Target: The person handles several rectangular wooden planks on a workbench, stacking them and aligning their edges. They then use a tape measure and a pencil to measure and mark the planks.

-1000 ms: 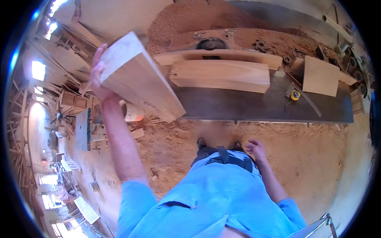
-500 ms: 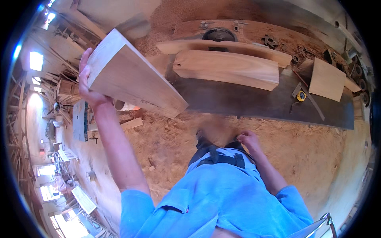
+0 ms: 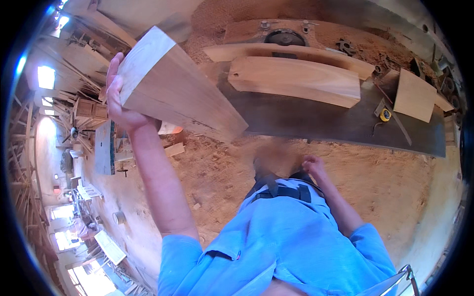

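Block (image 3: 182,93) of pale timber, thick and long, gripped in the left hand (image 3: 120,101) at its upper-left end. Fingers wrapped round that end, pressed firmly against the wood; palm at the lower corner. Block tilted, running down toward the near left part of the dark machine table (image 3: 296,121), with its lower-right end over or against the table's near edge; cannot tell whether touching.

Right hand (image 3: 313,165) low, in front of the waist, just beside the dark trousers and well apart from the timber. Fingers bent; cannot tell whether pressed together or a little spread.

On the table: second timber (image 3: 296,81), similar in colour, lying lengthwise nearer the far edge than the near one, dark knot or hole close to its left end. Directly behind, along the far edge, long wooden board (image 3: 247,50) with a dark slot. Beyond that, black wheel (image 3: 285,37) amid brown sawdust (image 3: 217,19).

Toward the far right corner, flat square panel (image 3: 414,95). To the left of the panel, yellow tape measure (image 3: 385,114), just beside a thin metal rule (image 3: 399,126) slanting toward the near right corner.

Underfoot, floor (image 3: 365,187) strewn with shavings.
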Action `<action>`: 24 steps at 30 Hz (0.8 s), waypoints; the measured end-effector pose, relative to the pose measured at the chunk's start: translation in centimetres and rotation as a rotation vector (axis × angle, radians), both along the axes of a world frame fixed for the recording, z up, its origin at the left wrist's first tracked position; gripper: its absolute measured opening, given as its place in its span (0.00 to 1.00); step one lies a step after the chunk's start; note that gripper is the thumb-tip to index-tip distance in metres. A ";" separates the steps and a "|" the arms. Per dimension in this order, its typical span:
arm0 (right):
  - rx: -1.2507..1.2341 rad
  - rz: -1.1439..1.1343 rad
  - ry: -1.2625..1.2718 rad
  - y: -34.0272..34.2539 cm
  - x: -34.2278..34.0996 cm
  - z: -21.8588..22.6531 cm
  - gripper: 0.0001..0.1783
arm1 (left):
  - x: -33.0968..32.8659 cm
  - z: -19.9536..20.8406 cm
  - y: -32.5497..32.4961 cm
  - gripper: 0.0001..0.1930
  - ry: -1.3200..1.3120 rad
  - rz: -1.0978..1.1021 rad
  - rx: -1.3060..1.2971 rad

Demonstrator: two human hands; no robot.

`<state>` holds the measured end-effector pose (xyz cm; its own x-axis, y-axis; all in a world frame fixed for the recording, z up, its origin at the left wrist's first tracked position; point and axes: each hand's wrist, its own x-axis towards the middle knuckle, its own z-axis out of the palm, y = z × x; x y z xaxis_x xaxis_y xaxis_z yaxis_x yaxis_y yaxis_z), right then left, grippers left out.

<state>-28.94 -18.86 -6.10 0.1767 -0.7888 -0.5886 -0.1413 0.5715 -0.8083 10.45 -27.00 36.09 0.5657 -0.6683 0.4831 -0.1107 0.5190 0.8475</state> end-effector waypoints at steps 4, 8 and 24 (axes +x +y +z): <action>-0.014 -0.020 -0.097 1.1 0.0 -0.6 0.17 | 0.7 -0.2 -0.5 0.30 0.007 0.014 -0.048; 0.026 -0.017 0.020 1.6 0.2 0.6 0.15 | 1.0 -0.1 -0.9 0.29 0.026 -0.020 -0.061; 0.070 -0.031 0.058 2.9 -1.6 3.8 0.22 | 8.4 -0.3 -5.5 0.29 0.027 -0.827 -0.182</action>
